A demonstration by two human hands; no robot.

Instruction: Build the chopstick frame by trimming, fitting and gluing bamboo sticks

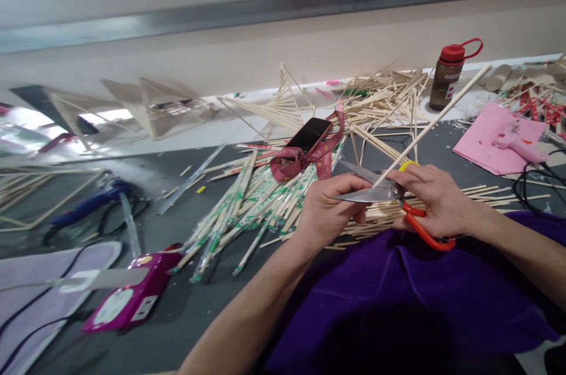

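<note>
Gripping orange-and-yellow-handled metal scissors [397, 191], the right hand [435, 198] has their blades spread around a long, pale, round wooden stick [418, 142], which slants up between one and two o'clock. The left hand [325, 213] pinches its lower end, partly hidden by a blade. Green-printed, plastic-wrapped sticks [260, 204] lie at nine o'clock from that hand; a red-capped, dark translucent bottle [446, 83] stands at twelve from the right hand.

No text legible; bottle [439, 91], ribbon [280, 170] lettering blurred
</note>
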